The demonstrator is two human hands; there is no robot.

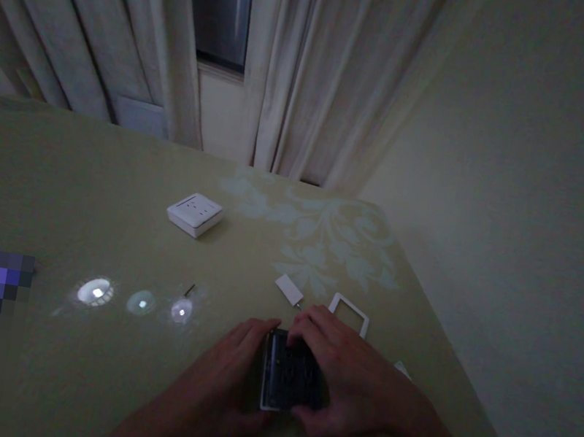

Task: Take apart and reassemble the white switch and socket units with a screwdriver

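A dark, square wall-socket module [290,377] with a thin pale edge rests low in the view, between my two hands. My left hand [240,365] closes round its left side, thumb near the front and fingers at the far left corner. From the right, my right hand [337,370] grips it, with fingers bent over its far part and the thumb at its near edge. Just beyond my right fingers lie a small white rectangular piece [289,290] and a white square frame [352,312], which my hand partly covers.
A white wall socket with its cover [194,213] sits farther back. A small dark rod-like piece [189,290] lies left of my hands. Another pale piece [402,370] shows behind my right wrist. At left is a pixelated purple patch; curtains [316,67] hang behind the table [119,221].
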